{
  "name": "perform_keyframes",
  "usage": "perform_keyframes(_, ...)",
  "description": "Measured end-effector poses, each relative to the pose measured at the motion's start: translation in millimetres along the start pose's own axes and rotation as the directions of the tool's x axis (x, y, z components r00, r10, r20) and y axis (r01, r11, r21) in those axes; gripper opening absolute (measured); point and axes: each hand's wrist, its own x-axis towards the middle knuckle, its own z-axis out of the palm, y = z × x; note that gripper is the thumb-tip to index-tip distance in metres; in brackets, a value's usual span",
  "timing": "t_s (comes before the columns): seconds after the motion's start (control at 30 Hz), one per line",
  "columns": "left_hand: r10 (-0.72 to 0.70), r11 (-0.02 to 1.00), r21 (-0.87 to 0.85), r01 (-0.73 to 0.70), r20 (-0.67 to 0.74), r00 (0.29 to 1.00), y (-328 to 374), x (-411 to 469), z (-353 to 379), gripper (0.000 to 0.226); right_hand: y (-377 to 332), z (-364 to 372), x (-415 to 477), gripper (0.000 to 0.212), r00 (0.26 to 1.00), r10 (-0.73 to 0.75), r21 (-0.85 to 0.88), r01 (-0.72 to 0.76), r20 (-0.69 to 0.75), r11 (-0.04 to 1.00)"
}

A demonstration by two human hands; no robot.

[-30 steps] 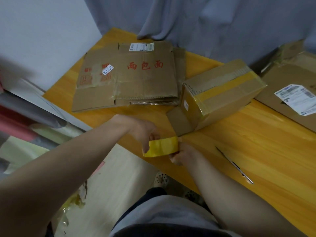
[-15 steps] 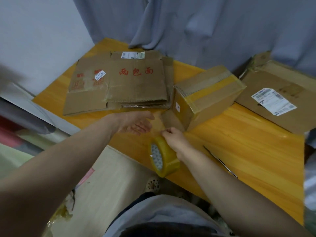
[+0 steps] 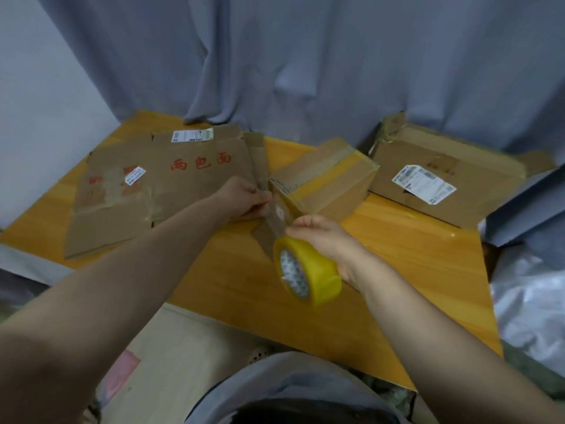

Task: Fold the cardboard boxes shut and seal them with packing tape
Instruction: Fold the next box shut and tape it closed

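Pulling a strip (image 3: 276, 215) off the roll (image 3: 308, 270), your hands work close together at the near end of the box (image 3: 330, 182). Your left hand (image 3: 244, 198) pinches the free end and your right hand (image 3: 324, 240) grips the roll. The box sits mid-table (image 3: 412, 261), its top already taped; the near end looks unsealed, with a flap lying out. At left, flat cardboard (image 3: 159, 191) and, far right, a second box (image 3: 443, 179) look untaped. Open table lies toward you, and its front edge is near the roll.
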Motion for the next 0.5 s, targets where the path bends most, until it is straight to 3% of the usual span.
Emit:
perform_keyframes(0.13,-0.050,0.984,-0.160,0.080,0.189,0.981,19,13,2,0.020,-6,-26,-2,0.050,0.999,-0.017,0.109,0.021,-0.034,0.994)
perform_keyframes(0.27,-0.009,0.993,-0.112,0.024,0.135,0.991,27,31,3,0.025,-14,-36,-6,0.070,1.000,0.014,0.082,-0.012,-0.019,0.997)
perform_keyframes(0.4,-0.032,0.992,-0.123,0.028,-0.028,0.999,28,61,-13,0.020,-35,-55,-21,0.032,0.999,0.024,0.183,-0.028,0.028,0.983)
perform_keyframes(0.5,-0.045,0.997,-0.065,0.040,-0.075,0.996,24,81,-39,0.024,-44,-70,-29,0.028,0.999,0.033,0.143,-0.032,-0.008,0.989)
